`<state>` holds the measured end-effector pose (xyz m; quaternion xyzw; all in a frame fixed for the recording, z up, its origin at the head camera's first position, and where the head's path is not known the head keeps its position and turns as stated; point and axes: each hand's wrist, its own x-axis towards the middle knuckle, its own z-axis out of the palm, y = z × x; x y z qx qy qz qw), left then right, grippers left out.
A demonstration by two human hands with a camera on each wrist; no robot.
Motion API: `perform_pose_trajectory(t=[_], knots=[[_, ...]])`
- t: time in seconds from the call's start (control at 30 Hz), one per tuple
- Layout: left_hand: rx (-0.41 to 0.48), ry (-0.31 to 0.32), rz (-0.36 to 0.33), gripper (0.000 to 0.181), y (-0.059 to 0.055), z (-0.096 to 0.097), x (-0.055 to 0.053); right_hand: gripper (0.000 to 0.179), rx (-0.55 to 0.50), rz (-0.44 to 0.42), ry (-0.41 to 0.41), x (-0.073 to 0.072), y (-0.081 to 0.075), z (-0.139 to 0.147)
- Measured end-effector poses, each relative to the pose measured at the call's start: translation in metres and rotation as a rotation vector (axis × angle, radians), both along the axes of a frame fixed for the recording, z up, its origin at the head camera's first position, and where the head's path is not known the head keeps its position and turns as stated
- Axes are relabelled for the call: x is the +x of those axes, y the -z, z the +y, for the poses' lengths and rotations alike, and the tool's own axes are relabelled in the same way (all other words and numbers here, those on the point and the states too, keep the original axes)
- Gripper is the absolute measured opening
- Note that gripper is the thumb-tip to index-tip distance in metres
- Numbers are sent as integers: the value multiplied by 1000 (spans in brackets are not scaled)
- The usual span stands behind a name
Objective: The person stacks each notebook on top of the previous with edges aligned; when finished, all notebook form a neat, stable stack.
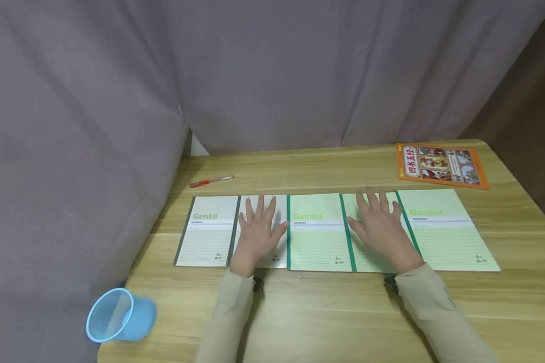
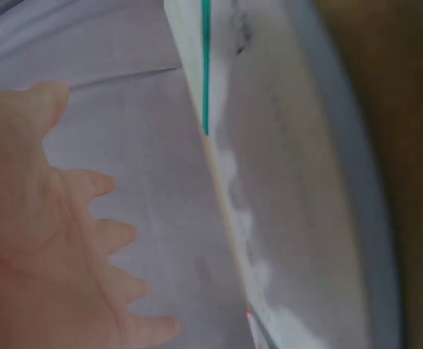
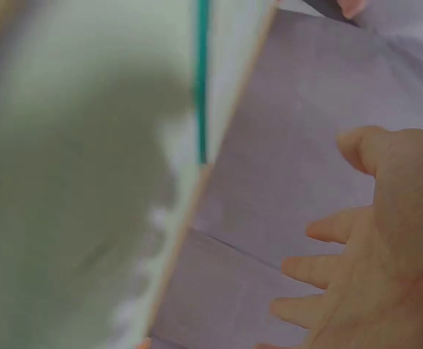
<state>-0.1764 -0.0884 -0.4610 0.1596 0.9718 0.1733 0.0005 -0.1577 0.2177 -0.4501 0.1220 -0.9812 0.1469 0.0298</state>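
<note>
Several Gambit notebooks lie in a row on the table, spines to the left. At the left end is a grey one (image 1: 206,242), then a second grey notebook (image 1: 279,252), partly covered by my left hand (image 1: 256,234). Three green ones follow: one between my hands (image 1: 318,247), one partly behind my right hand (image 1: 383,232), the green notebook (image 1: 365,259), and a green notebook at the right end (image 1: 445,242). Both hands are palm down with fingers spread and hold nothing. The wrist views show the left palm (image 2: 44,218) and right palm (image 3: 393,247) raised over the covers.
A red pen (image 1: 211,181) lies behind the grey notebooks. At the back right is an orange picture book (image 1: 442,166). A blue cup-shaped bin (image 1: 138,317) is at the table's front left corner. Grey curtain (image 1: 272,75) hangs along the back and left.
</note>
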Motion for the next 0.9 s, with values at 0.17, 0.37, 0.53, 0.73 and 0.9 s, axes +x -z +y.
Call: perform_pose_trajectory(t=[0.17, 0.37, 0.53, 0.73, 0.9], knots=[[-20, -3, -3, 76, 3, 2, 1, 78, 1, -11, 9, 3, 10, -1], [12, -11, -4, 76, 7, 4, 4, 79, -17, 6, 18, 9, 12, 1], [43, -19, -29, 78, 9, 4, 8, 79, -16, 11, 14, 15, 10, 3], [74, 1, -68, 84, 7, 14, 5, 82, -42, -33, 35, 14, 1, 16], [107, 37, -88, 86, 3, 30, 2, 84, -55, -22, 39, 14, -6, 29]])
